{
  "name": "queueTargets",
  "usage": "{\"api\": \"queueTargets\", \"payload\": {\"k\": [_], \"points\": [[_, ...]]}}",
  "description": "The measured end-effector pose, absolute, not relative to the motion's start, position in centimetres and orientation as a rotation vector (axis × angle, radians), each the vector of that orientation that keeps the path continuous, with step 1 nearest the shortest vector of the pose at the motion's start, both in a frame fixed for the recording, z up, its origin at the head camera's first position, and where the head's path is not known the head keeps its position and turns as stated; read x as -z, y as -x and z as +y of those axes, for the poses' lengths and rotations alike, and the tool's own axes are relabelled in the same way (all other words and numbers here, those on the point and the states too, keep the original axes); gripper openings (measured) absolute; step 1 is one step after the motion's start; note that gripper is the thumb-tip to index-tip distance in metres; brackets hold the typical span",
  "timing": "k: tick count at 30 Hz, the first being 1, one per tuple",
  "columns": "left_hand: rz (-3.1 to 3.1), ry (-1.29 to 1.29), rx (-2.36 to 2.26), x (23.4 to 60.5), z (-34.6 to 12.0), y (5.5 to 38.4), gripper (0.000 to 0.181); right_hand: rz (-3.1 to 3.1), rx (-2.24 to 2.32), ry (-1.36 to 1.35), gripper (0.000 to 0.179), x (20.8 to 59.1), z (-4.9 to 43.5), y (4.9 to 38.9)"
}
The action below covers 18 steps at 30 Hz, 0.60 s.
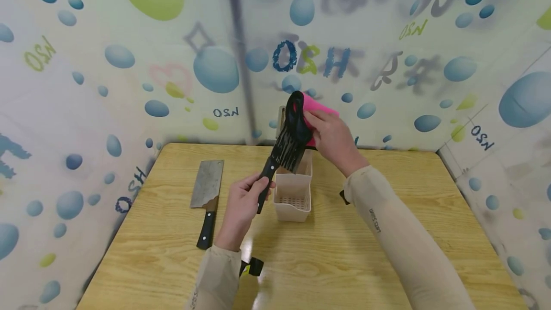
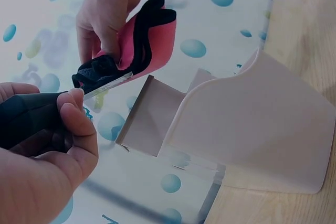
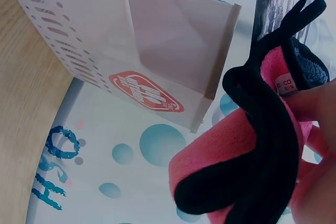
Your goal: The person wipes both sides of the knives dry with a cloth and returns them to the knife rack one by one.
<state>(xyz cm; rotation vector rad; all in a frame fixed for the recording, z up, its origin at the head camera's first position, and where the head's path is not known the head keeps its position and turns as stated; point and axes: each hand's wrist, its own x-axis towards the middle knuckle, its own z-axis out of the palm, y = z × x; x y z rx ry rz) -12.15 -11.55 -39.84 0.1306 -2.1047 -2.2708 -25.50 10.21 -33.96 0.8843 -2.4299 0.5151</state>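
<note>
My left hand (image 1: 254, 189) grips the black handle of a knife (image 1: 268, 176) and holds it tilted up over the table. Its dark streaked blade (image 1: 288, 153) points up and away. My right hand (image 1: 320, 128) presses a pink cloth with black edging (image 1: 316, 106) around the upper part of the blade. The left wrist view shows the left hand (image 2: 58, 129) around the handle, the thin blade edge (image 2: 107, 85) and the cloth (image 2: 149, 38) folded over it. The cloth (image 3: 252, 161) fills the right wrist view, with fingers (image 3: 317, 103) on it.
A beige plastic holder (image 1: 294, 190) stands on the wooden table (image 1: 344, 252) right under the knife. A cleaver (image 1: 208, 183) with a black handle lies flat to the left. Walls of patterned sheet close in the table at the back and both sides.
</note>
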Motion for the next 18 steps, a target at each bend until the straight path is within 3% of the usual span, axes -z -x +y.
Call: {"api": "queueTargets", "payload": {"k": [18], "points": [[-2.072,-0.186,2.256,39.9,-11.4,12.0,0.026,-2.575,-0.535,-0.873,0.045,34.1,9.9,23.6]]}}
